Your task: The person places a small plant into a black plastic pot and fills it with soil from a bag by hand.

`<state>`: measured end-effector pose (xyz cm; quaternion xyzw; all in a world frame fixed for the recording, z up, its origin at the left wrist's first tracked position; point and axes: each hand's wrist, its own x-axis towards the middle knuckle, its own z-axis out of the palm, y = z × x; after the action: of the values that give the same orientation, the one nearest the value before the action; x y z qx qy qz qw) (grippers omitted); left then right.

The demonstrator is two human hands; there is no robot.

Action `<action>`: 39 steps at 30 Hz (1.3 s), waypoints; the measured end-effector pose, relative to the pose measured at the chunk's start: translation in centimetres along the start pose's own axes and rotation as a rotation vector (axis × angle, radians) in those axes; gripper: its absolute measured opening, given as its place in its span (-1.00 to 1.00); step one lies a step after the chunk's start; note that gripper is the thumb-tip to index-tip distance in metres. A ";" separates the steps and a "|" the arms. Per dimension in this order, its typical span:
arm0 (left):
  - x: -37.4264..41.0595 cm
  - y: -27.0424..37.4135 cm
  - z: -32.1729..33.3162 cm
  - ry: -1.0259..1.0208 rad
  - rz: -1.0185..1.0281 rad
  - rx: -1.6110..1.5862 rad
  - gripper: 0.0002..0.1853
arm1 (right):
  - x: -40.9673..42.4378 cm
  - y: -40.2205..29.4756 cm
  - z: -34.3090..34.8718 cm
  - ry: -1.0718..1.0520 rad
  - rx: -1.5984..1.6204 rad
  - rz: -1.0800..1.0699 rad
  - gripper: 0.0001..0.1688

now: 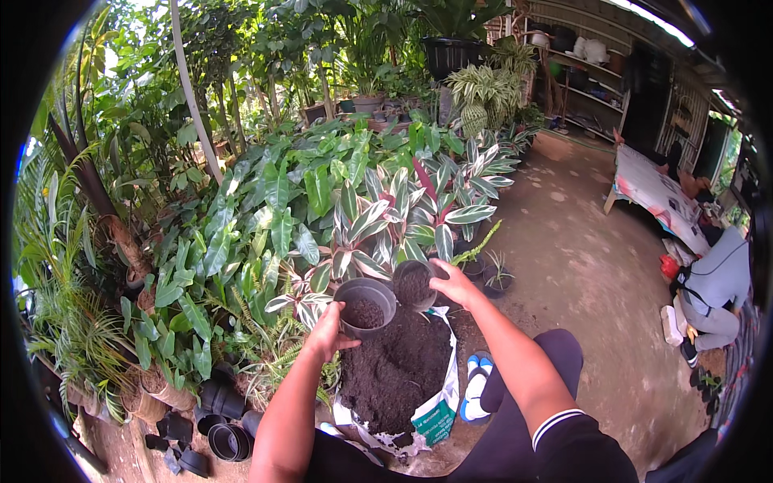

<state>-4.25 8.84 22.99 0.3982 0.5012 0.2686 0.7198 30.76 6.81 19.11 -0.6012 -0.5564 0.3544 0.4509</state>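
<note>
My left hand (329, 332) grips the rim and side of a black plastic plant pot (379, 297) with dark soil in its bottom. Just to the right, my right hand (450, 284) holds a second dark plastic pot (416, 270) by its rim, tilted, with soil inside. The two pots are side by side. Below them lies a heap of dark potting soil (395, 377) in an opened white and green plastic sack (444, 416) that bears writing.
Dense leafy potted plants (272, 211) stand ahead and left. Empty black pots (228, 442) lie at lower left. A small potted plant (497, 278) stands right of the pots. A cloth-covered table (658, 193) is at the right, with a crouching person (718, 271) near it.
</note>
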 end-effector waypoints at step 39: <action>-0.1 0.3 6.8 -0.185 -0.011 -0.033 -0.30 | -4.6 -16.8 -1.8 0.204 -0.382 -0.376 0.00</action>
<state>2.10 6.84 24.48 0.4065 0.4303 0.2350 0.7709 25.96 1.59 35.10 -0.5942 -0.6665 0.0910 0.4409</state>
